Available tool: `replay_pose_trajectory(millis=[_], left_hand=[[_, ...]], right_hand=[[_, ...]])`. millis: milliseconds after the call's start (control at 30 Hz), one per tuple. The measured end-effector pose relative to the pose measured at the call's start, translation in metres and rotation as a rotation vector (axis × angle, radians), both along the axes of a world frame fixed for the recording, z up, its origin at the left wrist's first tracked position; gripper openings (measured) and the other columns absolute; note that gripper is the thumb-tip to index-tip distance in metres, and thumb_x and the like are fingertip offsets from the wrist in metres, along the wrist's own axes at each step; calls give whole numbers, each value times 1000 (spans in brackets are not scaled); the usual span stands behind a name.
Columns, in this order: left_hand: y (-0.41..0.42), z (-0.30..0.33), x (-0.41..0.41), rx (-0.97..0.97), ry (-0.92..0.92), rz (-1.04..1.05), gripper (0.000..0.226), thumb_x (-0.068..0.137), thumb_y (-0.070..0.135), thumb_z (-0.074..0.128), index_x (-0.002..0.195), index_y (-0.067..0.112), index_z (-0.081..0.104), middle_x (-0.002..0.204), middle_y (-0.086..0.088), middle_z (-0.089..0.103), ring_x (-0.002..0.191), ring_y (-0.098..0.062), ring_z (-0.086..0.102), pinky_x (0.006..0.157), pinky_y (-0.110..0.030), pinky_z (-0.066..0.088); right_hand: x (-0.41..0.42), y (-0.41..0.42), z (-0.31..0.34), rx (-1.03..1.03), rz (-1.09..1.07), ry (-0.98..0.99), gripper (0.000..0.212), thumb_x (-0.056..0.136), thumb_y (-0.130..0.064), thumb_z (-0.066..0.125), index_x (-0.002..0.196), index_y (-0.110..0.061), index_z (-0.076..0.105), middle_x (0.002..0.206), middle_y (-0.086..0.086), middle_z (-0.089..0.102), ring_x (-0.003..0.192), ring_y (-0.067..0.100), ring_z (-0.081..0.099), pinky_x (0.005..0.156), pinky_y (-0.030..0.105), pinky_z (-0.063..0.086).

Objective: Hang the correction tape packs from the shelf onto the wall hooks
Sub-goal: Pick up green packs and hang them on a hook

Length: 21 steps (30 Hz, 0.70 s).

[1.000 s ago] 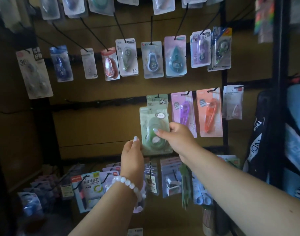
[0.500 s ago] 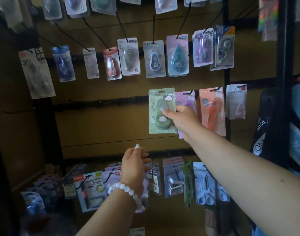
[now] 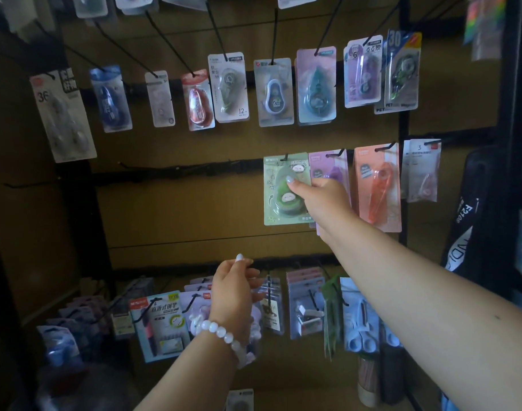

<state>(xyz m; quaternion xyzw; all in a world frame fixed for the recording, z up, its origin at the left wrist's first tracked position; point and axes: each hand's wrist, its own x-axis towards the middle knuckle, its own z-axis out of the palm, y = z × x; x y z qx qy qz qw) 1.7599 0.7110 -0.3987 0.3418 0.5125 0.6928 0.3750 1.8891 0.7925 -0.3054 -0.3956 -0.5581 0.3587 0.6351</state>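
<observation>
Behind the right hand (image 3: 319, 200), purple pack (image 3: 328, 170) half hidden; green pack (image 3: 276, 188) gripped.

Right hand (image 3: 319, 200) is up on the middle row, pinching the green correction tape pack (image 3: 279, 191) w/ thumb on the front. Pack's top hole sits on a black hook (image 3: 284, 157), card hanging upright. Just beside it to the right: purple pack (image 3: 328, 166) (partly behind the hand), then orange pack (image 3: 377, 188), then a white pack (image 3: 421, 170). Left hand (image 3: 234, 292) is lower down, fingers loosely curled, holding nothing afaict, white bead bracelet (image 3: 221, 333) on the wrist. Top row has a bunch more packs on hooks, bottom row too but dark/blurry.
</observation>
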Motion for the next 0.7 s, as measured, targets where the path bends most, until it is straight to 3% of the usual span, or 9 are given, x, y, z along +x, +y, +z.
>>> replay_pose_trajectory(millis=[100, 200, 400, 567, 700], left_hand=[[1, -4, -1, 6, 5, 5, 20, 102, 19, 46, 105, 7, 62, 87, -10, 61, 74, -20, 59, 58, -30, 47], [4, -8, -2, 7, 13, 12, 22, 103, 21, 45, 104, 7, 62, 87, -10, 61, 74, -20, 59, 59, -30, 47], [11, -19, -5, -11, 26, 0, 20, 102, 19, 45, 102, 8, 62, 89, -11, 60, 74, -20, 58, 57, -29, 45], [17, -25, -7, -21, -8, -2, 20, 102, 19, 45, 104, 6, 60, 89, -11, 60, 74, -20, 58, 58, -29, 45], [17, -28, -7, -38, -7, -6, 19, 102, 18, 46, 105, 6, 61, 86, -11, 60, 72, -20, 58, 57, -29, 45]], right_hand=[[-3, 8, -2, -16, -79, -26, 37, 78, -40, 73, 90, -5, 70, 94, 12, 73, 88, 29, 69, 84, 45, 57], [-4, 18, -1, -75, -167, -79, 41, 77, -47, 72, 91, -8, 69, 93, 7, 71, 80, 24, 65, 76, 41, 57], [-12, 35, 2, -231, -208, -84, 63, 74, -51, 74, 113, -5, 56, 102, 4, 60, 86, 24, 57, 85, 38, 54], [-23, 45, 4, -303, -174, -91, 59, 76, -51, 72, 112, -6, 59, 98, 4, 62, 82, 22, 59, 86, 37, 55], [-24, 47, -2, -312, -144, -42, 55, 77, -47, 72, 111, -7, 57, 94, 2, 57, 92, 25, 62, 88, 38, 55]])
